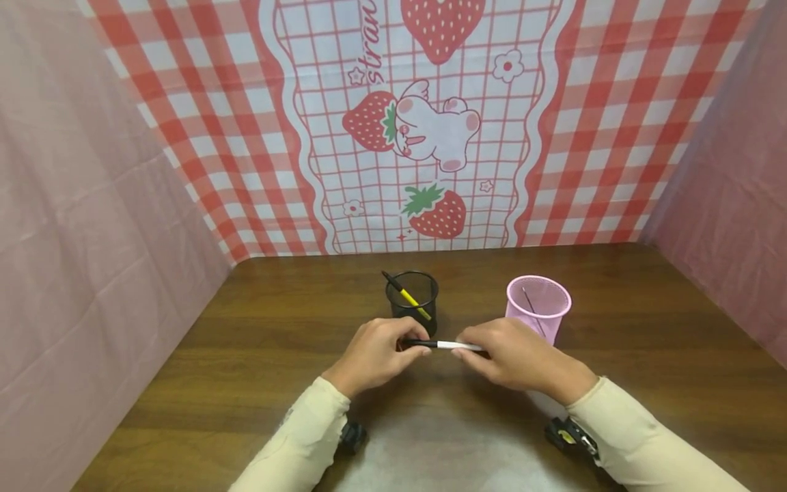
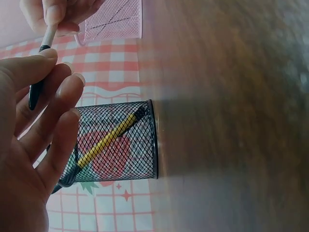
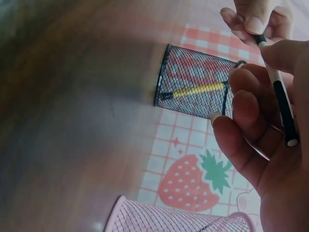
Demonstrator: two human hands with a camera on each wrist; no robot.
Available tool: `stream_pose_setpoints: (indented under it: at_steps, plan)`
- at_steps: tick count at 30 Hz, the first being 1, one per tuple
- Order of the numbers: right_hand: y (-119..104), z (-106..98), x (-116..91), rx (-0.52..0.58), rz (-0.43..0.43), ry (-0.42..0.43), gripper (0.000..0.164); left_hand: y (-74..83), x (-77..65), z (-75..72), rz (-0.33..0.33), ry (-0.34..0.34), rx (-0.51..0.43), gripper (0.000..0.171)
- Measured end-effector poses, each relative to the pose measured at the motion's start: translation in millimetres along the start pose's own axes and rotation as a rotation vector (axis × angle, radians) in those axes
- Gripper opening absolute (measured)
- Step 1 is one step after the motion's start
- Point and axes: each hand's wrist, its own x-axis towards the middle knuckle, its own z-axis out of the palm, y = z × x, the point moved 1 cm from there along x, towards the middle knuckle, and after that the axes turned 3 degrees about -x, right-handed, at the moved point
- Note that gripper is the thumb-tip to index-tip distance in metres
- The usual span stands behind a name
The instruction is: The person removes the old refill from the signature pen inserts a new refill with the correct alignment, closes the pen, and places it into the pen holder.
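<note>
Both hands hold one slim black-and-white pen (image 1: 451,345) level above the table. My left hand (image 1: 380,352) pinches its black end between thumb and index finger, the other fingers loosely bent in the left wrist view. From the other side, my right hand (image 1: 516,355) pinches the white barrel; in the right wrist view a black section with a pale tip (image 3: 285,113) runs back along the palm. Just behind the left hand stands a black mesh pen cup (image 2: 135,162) with a yellow-and-black pen (image 2: 107,140) leaning inside. Behind the right hand is a pink mesh cup (image 1: 521,316).
A thin dark stick (image 1: 531,302) leans in the pink cup. The cups stand upright and apart on the brown wooden table (image 1: 277,321). A red-and-white checked strawberry cloth (image 1: 246,137) hangs at the back, with pink cloth (image 1: 92,239) along both sides.
</note>
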Motion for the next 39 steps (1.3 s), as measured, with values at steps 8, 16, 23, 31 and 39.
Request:
stream_pose_setpoints:
  at_steps: [8, 16, 23, 31, 39]
  plan:
    - [3.0, -4.2, 0.3, -0.014, 0.021, 0.027, 0.006, -4.1, -0.2, -1.4, -0.026, 0.004, 0.013, 0.012]
    - [3.7, -4.6, 1.3, -0.027, -0.007, 0.066, 0.009, -6.6, 0.1, -0.9, -0.008, -0.002, 0.003, 0.011]
    - [4.6, -4.1, 0.8, -0.025, -0.022, 0.094, 0.009, -6.5, -0.5, -0.4, -0.006, -0.005, 0.006, 0.011]
    - [6.3, -2.1, 0.5, -0.008, -0.067, 0.15, 0.013, -6.8, -0.6, 0.2, -0.005, -0.006, 0.003, 0.01]
    - [5.7, -1.2, -0.2, -0.022, -0.053, 0.157, 0.017, -6.6, -1.0, 0.4, -0.009, -0.015, -0.01, 0.011]
